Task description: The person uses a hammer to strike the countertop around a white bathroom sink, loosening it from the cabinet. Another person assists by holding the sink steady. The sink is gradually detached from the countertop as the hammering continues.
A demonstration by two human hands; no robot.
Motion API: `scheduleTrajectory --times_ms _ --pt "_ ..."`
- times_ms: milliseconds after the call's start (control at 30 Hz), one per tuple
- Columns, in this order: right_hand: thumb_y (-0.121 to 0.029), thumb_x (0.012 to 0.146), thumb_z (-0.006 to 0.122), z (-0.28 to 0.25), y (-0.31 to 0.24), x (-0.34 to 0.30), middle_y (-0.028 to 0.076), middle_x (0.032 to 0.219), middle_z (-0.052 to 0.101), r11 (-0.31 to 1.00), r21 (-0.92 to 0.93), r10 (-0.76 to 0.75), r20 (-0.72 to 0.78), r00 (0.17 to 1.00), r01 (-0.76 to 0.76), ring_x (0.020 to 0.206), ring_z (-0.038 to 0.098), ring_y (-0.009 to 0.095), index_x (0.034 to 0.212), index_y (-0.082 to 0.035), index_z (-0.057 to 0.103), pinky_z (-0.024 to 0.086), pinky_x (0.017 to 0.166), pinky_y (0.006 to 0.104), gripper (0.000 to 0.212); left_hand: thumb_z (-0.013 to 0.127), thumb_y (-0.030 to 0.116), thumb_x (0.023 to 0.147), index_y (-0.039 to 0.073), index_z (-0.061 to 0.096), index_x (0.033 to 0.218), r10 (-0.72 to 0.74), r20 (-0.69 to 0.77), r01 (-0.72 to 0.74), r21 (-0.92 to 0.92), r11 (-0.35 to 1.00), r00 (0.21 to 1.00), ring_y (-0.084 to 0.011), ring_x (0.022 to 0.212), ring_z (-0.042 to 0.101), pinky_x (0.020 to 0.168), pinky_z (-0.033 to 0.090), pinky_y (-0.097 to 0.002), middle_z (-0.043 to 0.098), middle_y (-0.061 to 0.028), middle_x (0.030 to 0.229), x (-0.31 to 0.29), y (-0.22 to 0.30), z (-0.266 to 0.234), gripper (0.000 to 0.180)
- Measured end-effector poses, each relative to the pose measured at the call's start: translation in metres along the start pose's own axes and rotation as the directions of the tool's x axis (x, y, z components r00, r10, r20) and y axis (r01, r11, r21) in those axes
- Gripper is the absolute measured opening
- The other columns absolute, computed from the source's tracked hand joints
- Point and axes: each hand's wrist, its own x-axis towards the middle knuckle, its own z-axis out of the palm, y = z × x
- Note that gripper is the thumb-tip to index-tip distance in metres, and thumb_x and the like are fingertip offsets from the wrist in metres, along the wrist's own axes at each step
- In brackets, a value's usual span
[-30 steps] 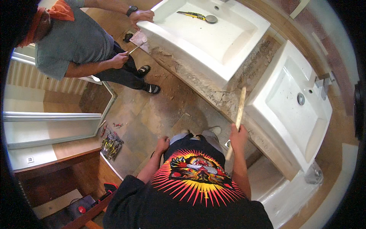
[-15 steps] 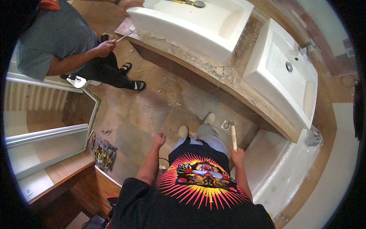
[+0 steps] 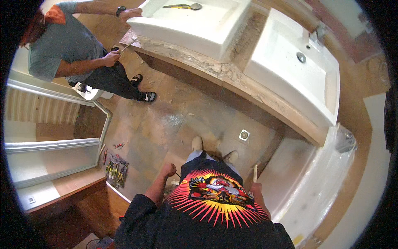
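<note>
My right hand (image 3: 256, 189) is closed around a pale wooden handle (image 3: 255, 173), low at my side next to the plastic-covered tub. The handle points away from me and looks like a hammer's, though its head is hard to make out. On the other side, my left hand (image 3: 168, 169) is closed in a fist beside my body. A thin dark rod shows just by it, but what the fist holds is unclear. Both hands are away from the two white sinks, the left sink (image 3: 188, 39) and the right sink (image 3: 286, 70), on a rubble-strewn counter (image 3: 182, 52).
A co-worker (image 3: 70, 45) stands at far left, one hand on the left sink's edge, the other holding a thin tool. A tool pouch (image 3: 117, 171) lies on the floor at left. A floor drain (image 3: 244, 135) is ahead of me, the wrapped tub (image 3: 298, 174) at right.
I have moved back from the counter, and the floor drain is now farther ahead of my feet. The wooden handle has dropped lower. My left fist stays closed; the co-worker's head has come into view.
</note>
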Motion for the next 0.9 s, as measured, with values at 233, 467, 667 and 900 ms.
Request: scheduleTrajectory --times_ms 233,467,667,900 --pt "-0.028 0.084 0.057 -0.017 -0.031 -0.020 0.004 0.056 0.056 0.362 0.851 0.193 0.330 0.924 -0.380 0.043 0.054 0.021 0.072 -0.008 0.062 0.045 0.042 0.0365 0.024 0.059 0.029 0.079 0.003 0.068 0.087 0.213 -0.009 -0.213 0.034 0.976 0.977 -0.0384 0.089 0.064 0.075 0.050 -0.0464 0.068 -0.0186 0.085 -0.029 -0.035 0.091 0.029" --pt "-0.022 0.083 0.057 -0.054 -0.020 0.006 0.005 0.055 0.053 0.504 0.810 0.005 0.346 0.938 -0.301 0.043 0.053 0.019 0.069 -0.006 0.058 0.040 0.039 0.0374 0.021 0.059 0.029 0.079 0.003 0.068 0.088 0.159 0.153 -0.142 -0.119 0.983 0.975 -0.0381 0.089 0.064 0.076 0.050 -0.0462 0.067 -0.0185 0.086 -0.048 0.010 0.100 0.029" --pt "-0.020 0.083 0.053 -0.117 -0.046 0.011 0.007 0.054 0.054 0.504 0.802 0.028 0.357 0.934 -0.321 0.043 0.053 0.020 0.069 -0.005 0.058 0.040 0.039 0.0384 0.021 0.058 0.029 0.079 0.003 0.068 0.088 0.180 0.183 -0.140 -0.213 0.967 0.966 -0.0379 0.089 0.064 0.076 0.050 -0.0460 0.067 -0.0185 0.088 -0.066 0.021 0.105 0.028" --pt "-0.030 0.081 0.061 -0.106 -0.048 0.054 0.010 0.060 0.059 0.553 0.811 -0.046 0.259 0.965 -0.191 0.050 0.058 0.025 0.079 -0.001 0.065 0.047 0.053 0.0403 0.029 0.058 0.028 0.080 0.003 0.068 0.089 0.190 0.316 -0.119 -0.229 0.966 0.930 -0.0377 0.089 0.064 0.076 0.049 -0.0458 0.067 -0.0184 0.089 -0.109 -0.009 0.092 0.028"
